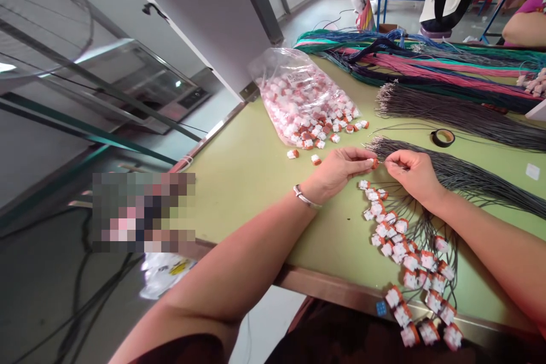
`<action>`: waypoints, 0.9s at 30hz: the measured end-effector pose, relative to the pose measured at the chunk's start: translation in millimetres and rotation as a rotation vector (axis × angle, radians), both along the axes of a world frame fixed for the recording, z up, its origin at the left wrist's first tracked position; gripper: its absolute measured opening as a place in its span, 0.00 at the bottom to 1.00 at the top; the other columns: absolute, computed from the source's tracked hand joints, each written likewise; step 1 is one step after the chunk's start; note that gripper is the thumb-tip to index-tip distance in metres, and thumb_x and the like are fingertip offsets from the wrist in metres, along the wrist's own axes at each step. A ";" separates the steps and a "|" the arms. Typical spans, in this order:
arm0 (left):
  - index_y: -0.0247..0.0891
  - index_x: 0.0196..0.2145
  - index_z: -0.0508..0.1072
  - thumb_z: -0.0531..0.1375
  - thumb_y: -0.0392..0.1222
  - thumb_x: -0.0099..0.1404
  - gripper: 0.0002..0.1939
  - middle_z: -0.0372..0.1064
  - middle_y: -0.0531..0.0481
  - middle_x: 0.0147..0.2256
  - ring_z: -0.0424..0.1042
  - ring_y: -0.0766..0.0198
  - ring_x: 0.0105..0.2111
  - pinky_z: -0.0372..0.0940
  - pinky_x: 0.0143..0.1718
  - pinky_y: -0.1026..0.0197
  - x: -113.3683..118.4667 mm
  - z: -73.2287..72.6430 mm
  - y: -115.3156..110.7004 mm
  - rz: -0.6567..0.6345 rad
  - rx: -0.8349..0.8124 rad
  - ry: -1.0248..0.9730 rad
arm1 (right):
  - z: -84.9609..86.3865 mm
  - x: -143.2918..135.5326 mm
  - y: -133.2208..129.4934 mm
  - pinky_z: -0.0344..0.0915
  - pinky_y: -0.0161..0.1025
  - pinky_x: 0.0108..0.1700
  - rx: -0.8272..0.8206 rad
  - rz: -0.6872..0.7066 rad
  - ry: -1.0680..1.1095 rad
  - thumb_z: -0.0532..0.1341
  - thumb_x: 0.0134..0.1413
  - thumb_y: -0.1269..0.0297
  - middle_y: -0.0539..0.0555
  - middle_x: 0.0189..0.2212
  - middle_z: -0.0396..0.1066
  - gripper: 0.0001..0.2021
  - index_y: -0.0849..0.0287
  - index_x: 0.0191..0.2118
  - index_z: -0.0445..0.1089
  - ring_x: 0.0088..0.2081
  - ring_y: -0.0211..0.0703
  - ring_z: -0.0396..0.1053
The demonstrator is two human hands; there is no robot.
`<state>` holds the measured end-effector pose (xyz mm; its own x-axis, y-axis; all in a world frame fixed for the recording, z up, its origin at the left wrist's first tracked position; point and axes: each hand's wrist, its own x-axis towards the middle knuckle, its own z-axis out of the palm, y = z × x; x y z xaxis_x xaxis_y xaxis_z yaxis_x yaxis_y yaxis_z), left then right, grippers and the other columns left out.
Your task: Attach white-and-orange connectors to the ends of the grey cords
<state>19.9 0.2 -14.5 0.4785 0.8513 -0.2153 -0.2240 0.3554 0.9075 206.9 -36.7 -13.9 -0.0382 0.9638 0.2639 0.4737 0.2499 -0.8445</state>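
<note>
My left hand (343, 169), with a bracelet at its wrist, pinches a small white and orange connector (374, 163) over the green table. Just right of it, my right hand (412, 173) is closed on a thin wire whose tip points at the connector; the exact contact between them is too small to tell. Below my hands lie several wired connectors (398, 250), running down to the table's front edge. A bundle of dark wires (469, 179) passes behind my right hand. Loose connectors (315, 160) rest left of my hands, near an open plastic bag (298, 91) full of them.
A second dark wire bundle (447, 114) and long pink, blue and green wires (384, 60) lie farther back. A roll of black tape (442, 137) sits at the right. Another person's arm (524, 27) shows at the upper right. The table's metal edge (328, 287) runs along the front.
</note>
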 end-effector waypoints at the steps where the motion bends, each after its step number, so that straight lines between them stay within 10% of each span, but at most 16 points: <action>1: 0.33 0.34 0.79 0.72 0.37 0.48 0.13 0.77 0.48 0.32 0.74 0.68 0.34 0.67 0.45 0.61 0.3 -0.4 -0.6 -0.003 0.002 -0.004 | -0.7 0.1 0.2 0.56 0.35 0.27 -0.002 -0.002 -0.009 0.58 0.44 0.66 0.48 0.18 0.67 0.07 0.61 0.26 0.73 0.21 0.34 0.59; 13: 0.35 0.32 0.79 0.72 0.38 0.48 0.11 0.76 0.49 0.31 0.73 0.68 0.32 0.68 0.38 0.63 -0.6 -0.9 -0.5 -0.048 0.092 0.030 | 8.2 -1.2 -0.8 0.56 0.36 0.29 -0.131 -0.007 0.006 0.56 0.40 0.64 0.49 0.18 0.68 0.08 0.61 0.21 0.71 0.23 0.36 0.60; 21: 0.38 0.28 0.81 0.67 0.37 0.53 0.03 0.75 0.46 0.36 0.72 0.66 0.34 0.68 0.38 0.62 9.5 1.7 -7.9 0.048 0.629 0.236 | 9.6 2.1 4.5 0.52 0.35 0.26 -0.289 0.054 0.065 0.56 0.40 0.62 0.47 0.16 0.61 0.09 0.62 0.21 0.69 0.22 0.33 0.53; 27: 0.36 0.30 0.81 0.71 0.40 0.48 0.09 0.76 0.46 0.33 0.72 0.65 0.33 0.67 0.39 0.60 15.8 -4.7 -7.2 -0.001 0.299 0.127 | 7.8 3.9 4.4 0.51 0.34 0.25 -0.265 0.087 0.082 0.58 0.42 0.60 0.46 0.16 0.60 0.09 0.61 0.21 0.68 0.22 0.32 0.51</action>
